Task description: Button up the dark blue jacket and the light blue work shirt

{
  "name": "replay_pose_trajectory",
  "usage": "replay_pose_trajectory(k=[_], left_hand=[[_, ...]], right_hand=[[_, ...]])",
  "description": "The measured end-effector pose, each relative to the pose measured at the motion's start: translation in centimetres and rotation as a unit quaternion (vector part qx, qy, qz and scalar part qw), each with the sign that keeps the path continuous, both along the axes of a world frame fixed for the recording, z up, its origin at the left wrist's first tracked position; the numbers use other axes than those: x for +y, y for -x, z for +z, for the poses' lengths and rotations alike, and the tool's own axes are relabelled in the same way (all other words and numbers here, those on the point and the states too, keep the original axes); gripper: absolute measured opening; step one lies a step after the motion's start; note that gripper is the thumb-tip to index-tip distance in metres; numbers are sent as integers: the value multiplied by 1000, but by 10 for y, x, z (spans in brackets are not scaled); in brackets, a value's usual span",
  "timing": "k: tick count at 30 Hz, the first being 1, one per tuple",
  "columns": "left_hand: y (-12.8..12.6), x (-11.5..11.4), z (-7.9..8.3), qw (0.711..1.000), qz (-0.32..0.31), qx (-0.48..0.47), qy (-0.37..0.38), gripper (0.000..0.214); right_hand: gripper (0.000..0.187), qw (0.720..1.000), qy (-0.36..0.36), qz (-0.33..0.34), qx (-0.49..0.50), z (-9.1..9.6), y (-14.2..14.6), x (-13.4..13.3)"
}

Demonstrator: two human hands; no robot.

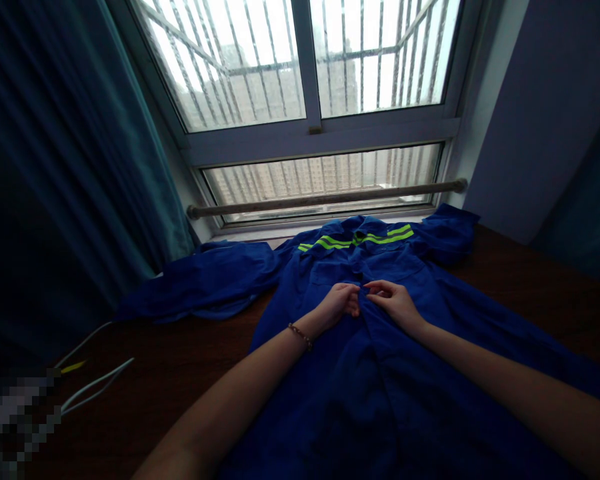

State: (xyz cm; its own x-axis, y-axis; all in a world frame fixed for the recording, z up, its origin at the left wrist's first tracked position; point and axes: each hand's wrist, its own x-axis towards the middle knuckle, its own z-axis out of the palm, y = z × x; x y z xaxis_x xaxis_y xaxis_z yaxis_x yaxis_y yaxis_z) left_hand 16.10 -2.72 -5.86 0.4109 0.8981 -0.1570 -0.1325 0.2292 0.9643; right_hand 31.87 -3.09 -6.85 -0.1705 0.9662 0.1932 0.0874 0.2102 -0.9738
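Note:
A blue work jacket (330, 393) with yellow-green reflective stripes (360, 238) near the collar lies spread face up on a dark wooden table (150, 373). My left hand (339, 301) and my right hand (394, 300) meet at the jacket's front opening at chest height. Both hands pinch the cloth edges there, fingertips almost touching. A beaded bracelet (300, 335) circles my left wrist. One sleeve (205, 280) stretches out to the left.
A barred window (305, 67) with a horizontal rail (325, 197) runs along the far edge of the table. A teal curtain (70, 153) hangs at left. White cables (93, 387) lie at the table's near left by a blurred item.

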Motion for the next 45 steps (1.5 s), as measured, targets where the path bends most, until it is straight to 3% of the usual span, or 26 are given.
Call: replay_pose_trajectory(k=[11,23,35,38,40,41,43,45], left_hand=[[1,-1,3,1000,-7,-11,10,14],[1,0,1,1000,-14,-5,6,18],[-1,1,-2,999,-26,33,-21,15],[-1,2,-3,992,-16,107,-63,13],[-2,0,-2,965,22,221,-140,14],[-2,-1,-1,936,53,291,-190,18],[-2,-6,0,849,117,435,-277,25],[-2,-13,2,750,152,562,-313,31]], right_hand=[[29,1000,25,0,11,-3,0,0],[31,1000,4,4,-14,1,0,0],[43,999,34,-9,12,-1,0,3],[44,1000,23,-9,-16,-3,-2,7],[41,997,-9,-15,-72,-4,-4,12],[39,992,-34,-15,-119,-4,-6,15],[37,965,-83,-14,-249,-6,-11,22],[45,912,-102,-18,-396,-7,-18,28]])
